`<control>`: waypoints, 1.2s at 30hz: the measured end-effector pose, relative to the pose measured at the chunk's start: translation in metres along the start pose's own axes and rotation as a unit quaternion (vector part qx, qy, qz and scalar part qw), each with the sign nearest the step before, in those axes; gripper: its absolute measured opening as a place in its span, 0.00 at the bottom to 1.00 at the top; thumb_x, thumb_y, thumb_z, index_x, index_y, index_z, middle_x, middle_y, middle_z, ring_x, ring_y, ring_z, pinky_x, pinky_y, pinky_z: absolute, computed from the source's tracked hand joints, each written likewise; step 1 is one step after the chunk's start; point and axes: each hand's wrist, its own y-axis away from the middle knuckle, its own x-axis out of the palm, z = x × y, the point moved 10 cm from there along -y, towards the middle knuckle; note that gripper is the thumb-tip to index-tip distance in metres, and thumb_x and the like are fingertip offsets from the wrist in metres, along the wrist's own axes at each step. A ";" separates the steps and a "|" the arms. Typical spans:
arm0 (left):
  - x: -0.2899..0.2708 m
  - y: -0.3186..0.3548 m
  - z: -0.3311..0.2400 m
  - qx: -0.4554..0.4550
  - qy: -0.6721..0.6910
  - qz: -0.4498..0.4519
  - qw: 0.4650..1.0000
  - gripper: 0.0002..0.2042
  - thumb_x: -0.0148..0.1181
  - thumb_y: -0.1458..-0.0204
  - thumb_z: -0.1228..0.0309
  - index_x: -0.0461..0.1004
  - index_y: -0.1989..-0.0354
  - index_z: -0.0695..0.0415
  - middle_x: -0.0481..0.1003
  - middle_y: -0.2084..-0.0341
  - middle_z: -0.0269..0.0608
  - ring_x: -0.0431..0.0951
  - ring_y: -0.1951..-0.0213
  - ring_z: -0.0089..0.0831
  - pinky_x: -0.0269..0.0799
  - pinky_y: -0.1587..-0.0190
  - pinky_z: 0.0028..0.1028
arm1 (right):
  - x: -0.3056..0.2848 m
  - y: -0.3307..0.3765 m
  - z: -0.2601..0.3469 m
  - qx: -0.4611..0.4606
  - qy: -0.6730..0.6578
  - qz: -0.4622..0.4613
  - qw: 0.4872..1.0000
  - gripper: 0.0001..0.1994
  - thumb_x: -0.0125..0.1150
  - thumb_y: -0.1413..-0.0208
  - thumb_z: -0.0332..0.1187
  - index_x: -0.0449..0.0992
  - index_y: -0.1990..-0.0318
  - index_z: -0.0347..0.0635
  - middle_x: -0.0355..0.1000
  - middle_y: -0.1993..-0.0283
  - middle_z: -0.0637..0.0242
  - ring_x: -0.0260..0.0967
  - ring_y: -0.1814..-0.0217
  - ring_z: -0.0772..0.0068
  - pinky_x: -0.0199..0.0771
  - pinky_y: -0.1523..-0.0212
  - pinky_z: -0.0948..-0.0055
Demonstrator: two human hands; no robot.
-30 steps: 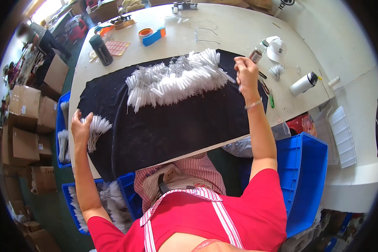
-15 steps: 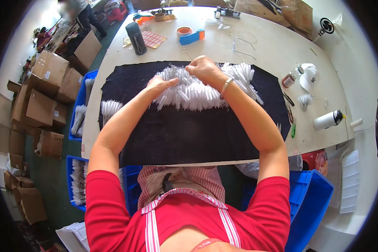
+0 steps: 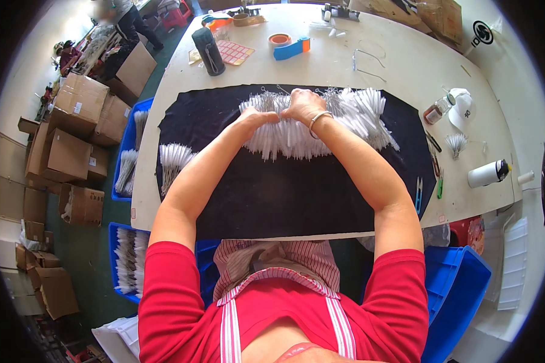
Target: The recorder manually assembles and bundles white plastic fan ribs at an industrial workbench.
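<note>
A long heap of small white bristle brushes (image 3: 297, 140) with thin wire handles lies across the far part of a black cloth (image 3: 278, 199). My left hand (image 3: 257, 122) is at the heap's left part, thumb over the brushes, its other fingers mostly hidden among them; it appears closed around a bunch. Beside it, my right hand (image 3: 306, 106) has its fingers curled down on the wire ends, closed on a brush that the hand largely hides. A separate bundle of brushes (image 3: 174, 158) lies near the cloth's left edge.
Scissors-like snips (image 3: 418, 195), a white bottle (image 3: 485, 174), a glass jar (image 3: 437, 110) and a white cap (image 3: 460, 109) are on the right. Farther back stand a dark cylinder (image 3: 208, 52) and a blue tape dispenser (image 3: 292, 49). Blue crates (image 3: 460, 290) flank the table.
My right hand has come down from above the heap, where it held up a wire-handled brush, into the brushes nearer my left hand. The whole view has shifted slightly.
</note>
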 end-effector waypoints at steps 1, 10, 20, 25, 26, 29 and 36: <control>0.004 0.001 0.002 0.001 0.047 0.021 0.999 0.18 0.69 0.65 0.68 0.76 0.64 0.66 0.76 0.69 0.44 0.77 0.69 0.33 0.73 0.64 0.30 | 0.000 0.001 0.002 0.004 0.003 0.002 1.000 0.26 0.67 0.61 0.50 0.76 0.56 0.44 0.73 0.52 0.54 0.71 0.49 0.57 0.72 0.50 0.64; 0.005 0.049 -0.021 -0.017 0.229 0.116 0.966 0.11 0.63 0.64 0.77 0.74 0.69 0.63 0.74 0.74 0.41 0.76 0.75 0.33 0.76 0.68 0.34 | -0.008 0.002 0.007 -0.023 0.014 -0.059 0.998 0.34 0.65 0.62 0.56 0.71 0.53 0.38 0.75 0.56 0.51 0.73 0.53 0.55 0.73 0.53 0.62; 0.004 0.077 -0.040 0.168 0.239 0.062 0.954 0.18 0.63 0.59 0.80 0.70 0.56 0.60 0.75 0.67 0.38 0.76 0.66 0.28 0.74 0.61 0.30 | 0.005 -0.003 0.008 -0.019 0.081 -0.055 0.995 0.15 0.60 0.53 0.38 0.79 0.57 0.46 0.76 0.54 0.60 0.74 0.51 0.63 0.74 0.53 0.68; 0.001 0.101 -0.033 0.136 0.326 0.156 0.922 0.19 0.57 0.59 0.79 0.69 0.53 0.62 0.75 0.57 0.48 0.76 0.65 0.30 0.75 0.58 0.31 | 0.009 -0.006 0.005 0.011 0.076 -0.025 0.997 0.15 0.57 0.53 0.36 0.79 0.57 0.47 0.75 0.53 0.61 0.73 0.50 0.62 0.73 0.52 0.68; -0.005 0.105 -0.036 0.136 0.327 0.155 0.922 0.19 0.57 0.59 0.79 0.69 0.53 0.62 0.75 0.57 0.48 0.76 0.65 0.30 0.75 0.58 0.31 | 0.007 -0.005 0.005 0.010 0.078 -0.024 0.997 0.15 0.57 0.53 0.36 0.79 0.57 0.47 0.75 0.53 0.61 0.73 0.50 0.62 0.73 0.52 0.68; -0.004 0.108 -0.029 0.062 0.326 0.240 0.912 0.18 0.54 0.58 0.76 0.69 0.56 0.65 0.76 0.63 0.48 0.77 0.70 0.33 0.76 0.61 0.32 | 0.007 -0.009 -0.002 0.028 0.070 -0.024 0.997 0.19 0.61 0.56 0.43 0.78 0.55 0.49 0.74 0.51 0.59 0.72 0.49 0.60 0.72 0.50 0.65; -0.023 0.109 -0.014 0.013 0.394 0.304 0.867 0.21 0.50 0.57 0.74 0.66 0.50 0.60 0.72 0.75 0.42 0.72 0.72 0.33 0.73 0.63 0.33 | -0.016 0.004 -0.001 0.035 0.060 -0.123 0.990 0.31 0.67 0.60 0.52 0.71 0.54 0.37 0.74 0.55 0.55 0.73 0.51 0.59 0.74 0.54 0.65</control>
